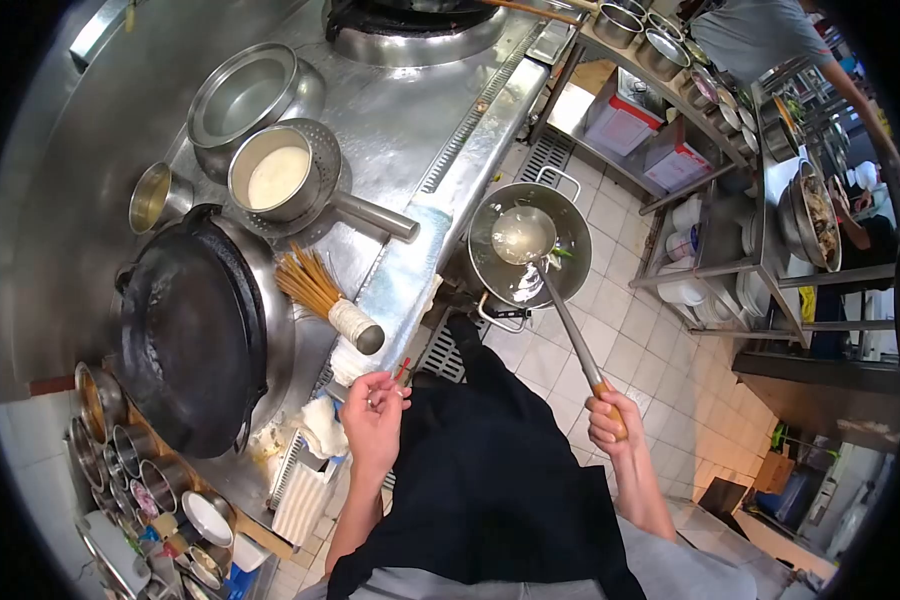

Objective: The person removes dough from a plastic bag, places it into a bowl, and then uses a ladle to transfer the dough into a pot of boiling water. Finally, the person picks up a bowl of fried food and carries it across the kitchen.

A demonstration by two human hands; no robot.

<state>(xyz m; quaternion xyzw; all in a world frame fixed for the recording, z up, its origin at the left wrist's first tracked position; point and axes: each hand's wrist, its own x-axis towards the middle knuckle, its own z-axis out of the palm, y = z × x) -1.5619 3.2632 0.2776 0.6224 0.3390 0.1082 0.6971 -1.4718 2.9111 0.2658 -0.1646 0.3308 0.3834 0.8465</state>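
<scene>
My right hand is wrapped around the wooden end of a long-handled ladle. The ladle's round bowl lies inside a deep steel pot, low beside the stove, with cloudy liquid and a bit of green in it. My left hand is held near the stove's front edge, fingers curled with the tips together; whatever they hold, if anything, is too small to name. A thin red thing shows just past its fingertips. Nearby on the stove lies a bamboo wok brush, its bound end toward me.
A black wok sits at left. Behind the brush, a pan of whitish liquid stands on a perforated strainer, near a lidded pot. Shelves line the right; another person's arm shows there. Tiled floor lies below.
</scene>
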